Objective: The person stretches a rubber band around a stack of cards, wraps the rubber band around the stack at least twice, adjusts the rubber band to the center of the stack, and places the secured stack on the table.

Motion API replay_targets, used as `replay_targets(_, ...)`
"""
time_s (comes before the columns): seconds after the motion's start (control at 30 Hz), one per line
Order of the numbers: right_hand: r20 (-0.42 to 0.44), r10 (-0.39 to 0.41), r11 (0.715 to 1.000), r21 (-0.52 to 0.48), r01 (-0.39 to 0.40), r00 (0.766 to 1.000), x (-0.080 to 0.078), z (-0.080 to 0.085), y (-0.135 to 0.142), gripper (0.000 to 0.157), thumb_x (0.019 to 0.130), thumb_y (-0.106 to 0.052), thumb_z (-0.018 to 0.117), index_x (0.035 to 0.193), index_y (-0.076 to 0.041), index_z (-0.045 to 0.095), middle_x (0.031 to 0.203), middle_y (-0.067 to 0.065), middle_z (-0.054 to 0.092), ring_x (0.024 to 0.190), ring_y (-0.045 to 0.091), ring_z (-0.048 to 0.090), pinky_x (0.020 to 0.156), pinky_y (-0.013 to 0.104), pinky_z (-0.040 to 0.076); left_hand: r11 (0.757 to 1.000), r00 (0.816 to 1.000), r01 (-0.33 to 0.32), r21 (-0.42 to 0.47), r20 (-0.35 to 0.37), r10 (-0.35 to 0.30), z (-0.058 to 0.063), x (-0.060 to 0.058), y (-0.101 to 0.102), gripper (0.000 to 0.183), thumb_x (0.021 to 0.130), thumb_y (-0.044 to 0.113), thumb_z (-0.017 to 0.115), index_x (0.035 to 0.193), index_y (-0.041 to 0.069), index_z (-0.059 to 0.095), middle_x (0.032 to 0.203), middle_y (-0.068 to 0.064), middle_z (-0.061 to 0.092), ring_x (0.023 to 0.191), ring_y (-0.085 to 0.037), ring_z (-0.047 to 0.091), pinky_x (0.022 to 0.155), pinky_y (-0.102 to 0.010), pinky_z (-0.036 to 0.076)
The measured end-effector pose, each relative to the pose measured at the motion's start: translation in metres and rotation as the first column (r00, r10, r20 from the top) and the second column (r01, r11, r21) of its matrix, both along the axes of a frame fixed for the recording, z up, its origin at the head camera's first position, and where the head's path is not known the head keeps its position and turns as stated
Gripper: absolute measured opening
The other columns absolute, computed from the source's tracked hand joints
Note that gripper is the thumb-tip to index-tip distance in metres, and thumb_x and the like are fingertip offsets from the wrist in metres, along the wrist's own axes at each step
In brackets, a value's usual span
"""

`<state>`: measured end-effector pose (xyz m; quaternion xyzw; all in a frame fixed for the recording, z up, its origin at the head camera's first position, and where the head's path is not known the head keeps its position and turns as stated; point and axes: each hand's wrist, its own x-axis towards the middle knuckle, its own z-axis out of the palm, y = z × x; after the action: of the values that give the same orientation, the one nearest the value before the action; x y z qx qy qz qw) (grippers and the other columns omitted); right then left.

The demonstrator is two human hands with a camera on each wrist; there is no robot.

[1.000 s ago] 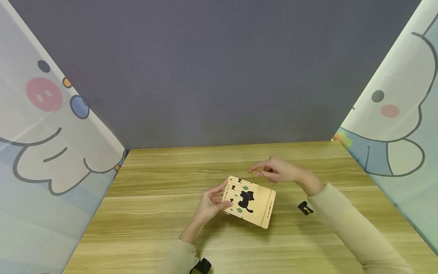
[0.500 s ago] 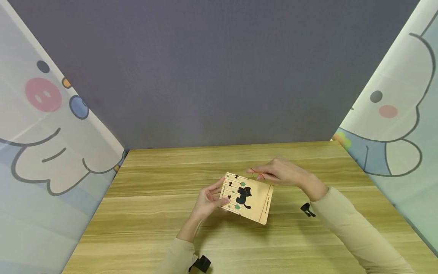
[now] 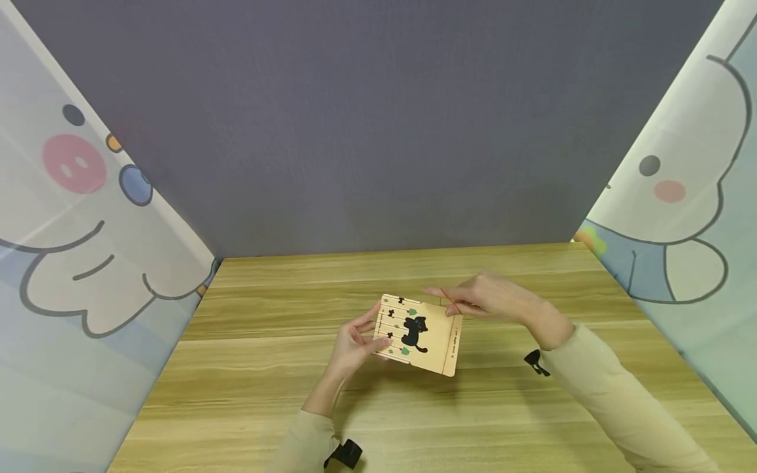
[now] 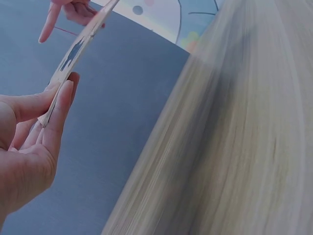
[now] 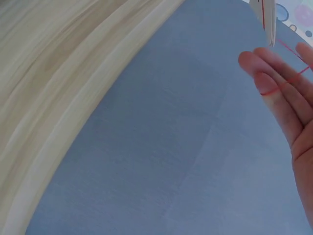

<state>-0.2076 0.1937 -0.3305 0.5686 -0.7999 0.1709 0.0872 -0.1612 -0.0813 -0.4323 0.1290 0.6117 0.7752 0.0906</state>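
My left hand (image 3: 351,341) grips a thin notebook (image 3: 434,338) at its left end, thumb on the cover and fingers beneath. The cover is cream, with a black cat and green leaves, and it is held tilted above the table. A thin red band (image 3: 451,300) stretches across the thumb and extended index finger of my right hand (image 3: 491,299), at the notebook's upper right corner. In the right wrist view the red band (image 5: 288,83) spans the fingers, and a red line lies along the notebook (image 5: 266,22). The left wrist view shows the notebook (image 4: 80,51) edge-on.
A wood-grain table (image 3: 248,381) lies beneath both hands. A dark grey panel (image 3: 378,131) stands behind it, and cartoon-printed curtains (image 3: 89,263) flank both sides. Black straps (image 3: 345,453) show by the sleeves.
The notebook and left hand have shifted left and slightly up. The red band, slack at first, now runs straighter between the right thumb and index finger. The right wrist has moved slightly right.
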Motion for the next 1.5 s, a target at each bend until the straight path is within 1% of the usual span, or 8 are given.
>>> replay_targets(0.2,0.014,-0.031,0.999,-0.021,0.031,0.999,0.004,-0.008,0.000,0.054,0.084,-0.026,0.061,0.133,-0.015,0.042,0.079,-0.006,0.059,0.055,-0.003,0.041,0.054,0.012,0.046,0.997,0.998,-0.065,0.030,0.016,0.065,0.001,-0.001,0.000,0.071,0.070,-0.017,0.062,0.134,0.004,0.036,0.116,-0.029,0.050,0.075,-0.028,0.064,0.059,-0.039,0.057)
replay_targets(0.4,0.046,-0.086,0.992,-0.088,0.090,0.995,0.009,-0.015,-0.004,0.072,0.075,-0.032,0.069,0.136,-0.011,0.037,0.108,0.011,0.057,0.080,0.012,0.056,0.073,0.029,0.054,0.985,0.984,-0.172,0.016,0.047,0.171,0.005,0.000,0.001,0.071,0.070,-0.017,0.062,0.133,0.007,0.039,0.127,-0.031,0.037,0.072,-0.024,0.064,0.058,-0.034,0.057)
replay_targets(0.5,0.104,-0.102,0.987,-0.112,0.114,0.989,0.011,-0.019,-0.006,0.082,0.071,-0.033,0.072,0.137,-0.004,0.032,0.120,0.015,0.048,0.103,0.023,0.051,0.085,0.039,0.049,0.975,0.975,-0.219,0.029,0.054,0.217,0.008,-0.001,0.002,0.071,0.070,-0.017,0.062,0.132,0.008,0.040,0.130,-0.027,0.036,0.070,-0.022,0.065,0.057,-0.032,0.057)
replay_targets(0.57,0.149,-0.115,0.984,-0.117,0.133,0.982,0.013,-0.022,-0.008,0.087,0.069,-0.033,0.073,0.137,-0.002,0.029,0.124,0.015,0.041,0.108,0.025,0.047,0.089,0.042,0.046,0.969,0.970,-0.242,0.043,0.050,0.240,0.009,-0.001,0.003,0.071,0.070,-0.017,0.062,0.132,0.008,0.040,0.131,-0.024,0.036,0.068,-0.021,0.065,0.057,-0.032,0.057)
replay_targets(0.8,0.262,-0.180,0.973,-0.091,0.210,0.948,0.022,-0.027,-0.013,0.102,0.064,-0.038,0.074,0.142,-0.009,0.016,0.133,0.015,0.024,0.110,0.026,0.045,0.084,0.042,0.049,0.954,0.956,-0.294,0.061,0.025,0.293,0.014,-0.002,0.005,0.070,0.069,-0.017,0.063,0.131,0.009,0.041,0.122,-0.025,0.046,0.063,-0.020,0.065,0.055,-0.034,0.057)
replay_targets(1.0,0.257,-0.163,0.979,-0.081,0.189,0.953,0.024,-0.027,-0.017,0.107,0.062,-0.047,0.071,0.142,-0.006,0.012,0.134,0.019,0.016,0.118,0.027,0.032,0.092,0.044,0.043,0.951,0.955,-0.296,0.092,0.030,0.295,0.016,-0.003,0.005,0.070,0.069,-0.018,0.062,0.132,0.007,0.041,0.111,-0.025,0.053,0.060,-0.018,0.064,0.055,-0.036,0.057)
replay_targets(1.23,0.246,-0.176,0.972,-0.108,0.208,0.953,0.025,-0.028,-0.017,0.103,0.064,-0.043,0.073,0.142,-0.010,0.015,0.136,0.016,0.015,0.119,0.027,0.032,0.092,0.044,0.043,0.948,0.958,-0.288,0.132,0.038,0.286,0.019,-0.002,0.004,0.070,0.069,-0.020,0.062,0.131,0.007,0.042,0.096,-0.020,0.060,0.057,-0.016,0.064,0.052,-0.034,0.057)
replay_targets(1.5,0.312,-0.214,0.946,-0.171,0.276,0.926,0.030,-0.028,-0.019,0.092,0.064,-0.045,0.071,0.141,-0.021,0.026,0.137,0.017,0.015,0.119,0.033,0.035,0.090,0.046,0.044,0.947,0.960,-0.279,0.159,0.048,0.275,0.023,0.000,0.005,0.071,0.069,-0.020,0.062,0.131,0.009,0.042,0.097,-0.018,0.060,0.053,-0.015,0.062,0.054,-0.034,0.057)
